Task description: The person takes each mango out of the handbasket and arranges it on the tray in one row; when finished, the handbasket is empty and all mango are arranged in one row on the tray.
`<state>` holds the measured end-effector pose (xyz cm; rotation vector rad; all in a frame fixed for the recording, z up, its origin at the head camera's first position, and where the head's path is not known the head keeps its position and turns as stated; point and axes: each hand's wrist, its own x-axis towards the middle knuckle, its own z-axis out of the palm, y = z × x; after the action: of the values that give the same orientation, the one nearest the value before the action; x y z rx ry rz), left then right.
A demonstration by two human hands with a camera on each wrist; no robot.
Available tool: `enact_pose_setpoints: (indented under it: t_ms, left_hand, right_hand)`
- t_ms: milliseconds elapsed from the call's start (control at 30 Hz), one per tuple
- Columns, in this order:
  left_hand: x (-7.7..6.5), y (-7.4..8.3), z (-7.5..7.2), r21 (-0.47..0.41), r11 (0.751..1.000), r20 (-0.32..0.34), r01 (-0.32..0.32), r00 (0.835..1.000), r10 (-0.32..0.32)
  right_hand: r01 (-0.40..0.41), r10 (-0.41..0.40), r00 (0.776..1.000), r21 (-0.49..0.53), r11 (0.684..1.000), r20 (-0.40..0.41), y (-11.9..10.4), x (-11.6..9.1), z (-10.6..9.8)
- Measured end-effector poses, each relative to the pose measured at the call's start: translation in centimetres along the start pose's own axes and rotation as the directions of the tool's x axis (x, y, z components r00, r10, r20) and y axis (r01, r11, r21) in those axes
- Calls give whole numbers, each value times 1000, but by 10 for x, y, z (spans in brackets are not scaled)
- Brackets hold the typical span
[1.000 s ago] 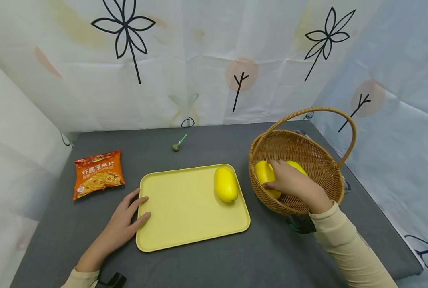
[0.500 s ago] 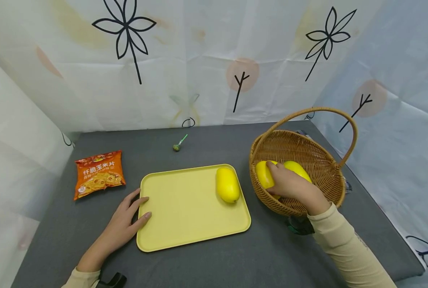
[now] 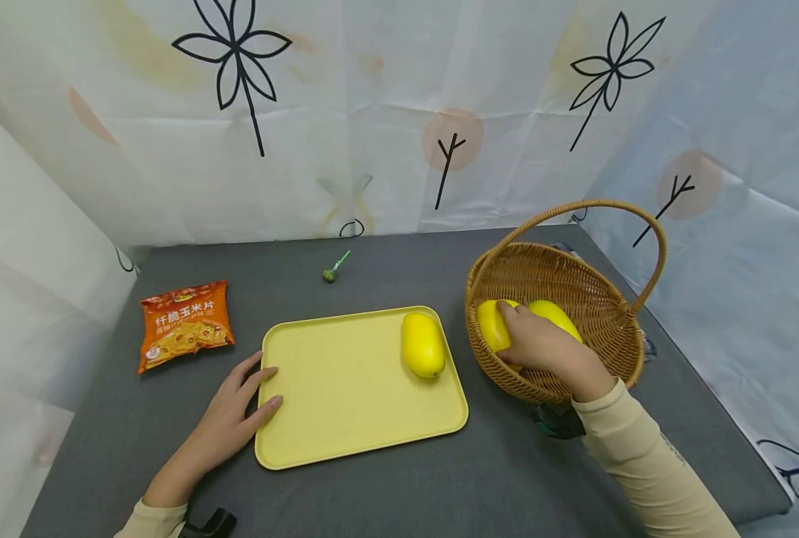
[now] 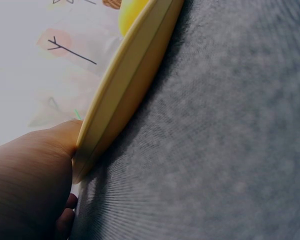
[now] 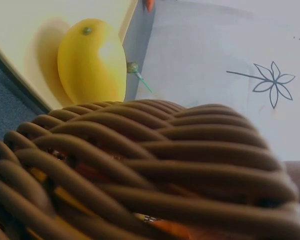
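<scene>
In the head view, my left hand [image 3: 227,418] rests at the left edge of the yellow tray [image 3: 345,396], fingers spread and touching the rim. Its thumb lies over the rim in the left wrist view. A yellow oval fruit [image 3: 422,345], like a mango, lies at the tray's right end. My right hand [image 3: 540,344] reaches into the wicker basket [image 3: 597,299] and grips a similar yellow fruit [image 3: 492,325], thumb and fingers at its sides. Another yellow fruit [image 3: 555,315] lies behind that hand, partly hidden. Basket weave [image 5: 155,145] hides the right hand's hold in the right wrist view.
An orange snack bag [image 3: 185,325] lies left of the tray. Behind the tray is a lollipop [image 3: 332,272] with a green stick. The basket's tall handle [image 3: 590,203] arches above its opening. White patterned cloth [image 3: 372,112] stands behind the grey table [image 3: 399,486].
My right hand has shifted slightly on the fruit inside the basket, and more of the other fruit there shows. The left hand and tray have hardly moved.
</scene>
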<state>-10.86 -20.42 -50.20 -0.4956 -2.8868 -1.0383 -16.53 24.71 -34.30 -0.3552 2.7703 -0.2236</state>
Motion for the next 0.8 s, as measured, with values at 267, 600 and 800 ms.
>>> enact_pose_setpoints:
  t_ms: [267, 600, 800]
  left_hand:
    - [0, 1, 0, -2, 1000, -3, -7, 1000, 7]
    - [0, 2, 0, -2, 1000, -18, -23, 1000, 23]
    - [0, 0, 0, -2, 1000, -14, -21, 1000, 21]
  right_hand:
    - [11, -11, 1000, -29, 1000, -17, 0, -2, 0]
    - [39, -42, 997, -41, 998, -63, -4, -10, -7]
    - [37, -41, 996, -52, 998, -74, -5, -15, -11]
